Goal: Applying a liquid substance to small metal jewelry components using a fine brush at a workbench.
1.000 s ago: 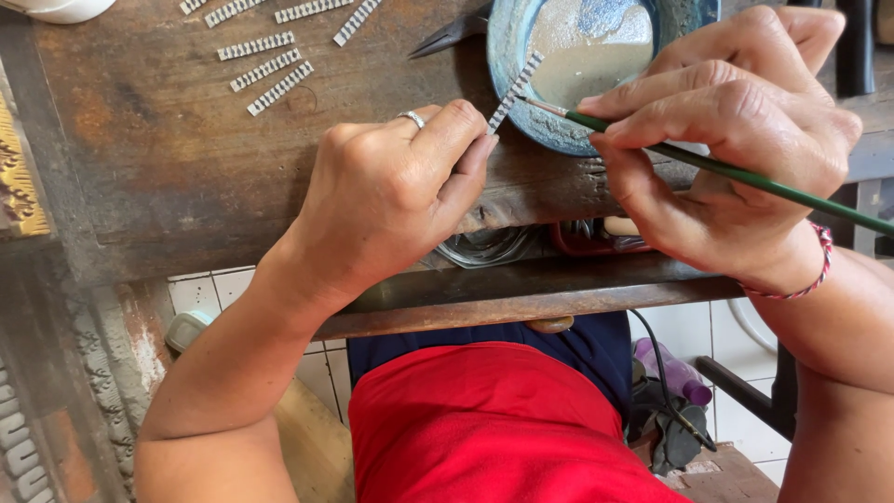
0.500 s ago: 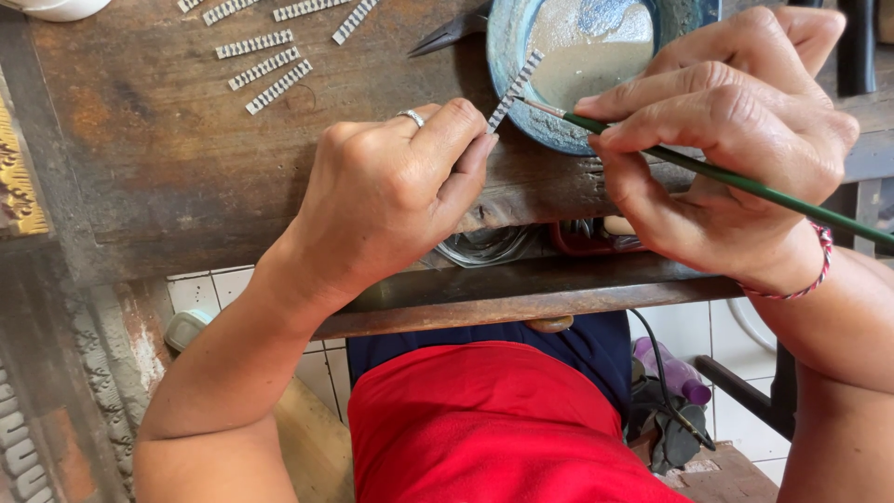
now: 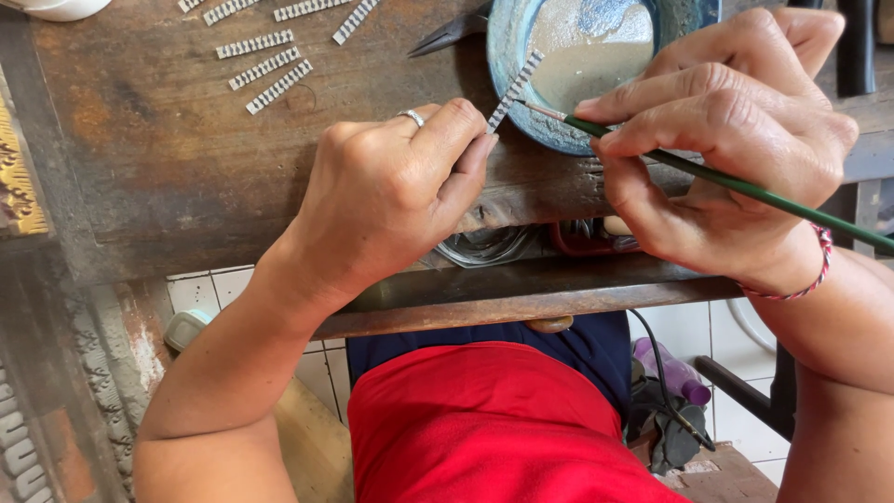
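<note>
Head view: left hand [image 3: 391, 191] pinches a small ridged silver strip [image 3: 515, 90] by its lower end, tilting the free end over the blue bowl [image 3: 507, 56] at 12 o'clock so drips likely fall inside. Right hand [image 3: 736, 149] grips a green-handled brush [image 3: 745, 186] pencil-style, tip touching the strip; spare strips [image 3: 265, 67] lie at 10 o'clock on the wooden bench [image 3: 168, 168], apart from the wet work.
</note>
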